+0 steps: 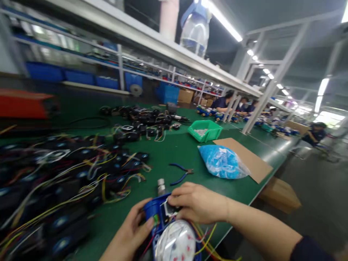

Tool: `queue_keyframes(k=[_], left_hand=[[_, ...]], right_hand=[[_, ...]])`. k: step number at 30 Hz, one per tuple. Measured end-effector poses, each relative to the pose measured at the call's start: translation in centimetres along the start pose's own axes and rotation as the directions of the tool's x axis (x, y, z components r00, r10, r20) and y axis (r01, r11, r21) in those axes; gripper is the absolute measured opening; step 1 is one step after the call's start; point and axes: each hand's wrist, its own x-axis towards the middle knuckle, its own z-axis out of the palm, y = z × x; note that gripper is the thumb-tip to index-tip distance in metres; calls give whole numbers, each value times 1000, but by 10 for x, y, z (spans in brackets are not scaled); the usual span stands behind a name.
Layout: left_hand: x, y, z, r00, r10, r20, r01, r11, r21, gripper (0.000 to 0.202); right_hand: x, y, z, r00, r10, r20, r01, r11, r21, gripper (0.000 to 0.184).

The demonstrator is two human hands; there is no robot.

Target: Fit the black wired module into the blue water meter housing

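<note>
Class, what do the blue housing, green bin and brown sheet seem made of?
Blue housing: smooth plastic or painted metal; even colour leaves it open. Green bin: likely plastic, satiny and evenly coloured. Brown sheet: probably cardboard, matt and tan.

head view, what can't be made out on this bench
Blue housing: lower end cut off by the head view's bottom edge.
Black piece in it: partly hidden there by the right hand.
Black parts at left: blurred in the head view.
Green bin contents: too small there to identify.

Pliers (187,171) beyond housing (153,208), bag (223,162) right
</note>
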Motion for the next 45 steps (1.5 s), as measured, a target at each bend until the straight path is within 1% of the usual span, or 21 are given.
queue_keyframes(k=[1,2,4,8,13,19,24,27,31,33,38,45], left_hand=[[-5,0,0,997,2,72,-1,1000,-8,56],[-8,1,0,994,22,107,-19,999,-30,52],[-13,1,0,989,58,133,-47,995,-82,46],[-17,-4,0,986,67,153,-44,988,-148,48],[-18,-11,1,983,53,178,-21,984,-175,49],[-18,-13,-1,984,26,174,9,981,-193,51],[-19,-14,-1,982,-2,190,41,979,-199,53],[-19,-15,-1,983,-12,184,49,979,-195,55],[-19,-16,-2,980,-4,200,45,978,-203,55],[-18,-17,-3,976,-5,216,51,977,-206,56],[-17,-19,-4,975,-42,219,90,973,-211,60],[-17,-20,-3,976,-38,215,89,969,-232,62]], right_hand=[[-1,-2,0,1000,15,-8,-15,998,54,28],[-2,-4,1,999,39,-12,-37,995,97,29],[-4,-5,3,998,68,-7,-66,986,151,30],[-5,-7,7,997,81,18,-82,983,167,28],[-4,-6,8,996,67,64,-74,990,120,26],[-9,2,18,994,35,100,-46,993,107,28],[-16,6,24,994,20,108,-27,997,70,33],[-17,5,25,997,2,74,-6,999,47,33],[-14,4,25,996,-77,-42,77,997,-2,30],[-12,4,25,991,-106,-76,104,994,-27,29],[-12,5,23,991,-117,-71,112,991,-72,29],[-7,1,20,988,-142,-66,133,984,-118,29]])
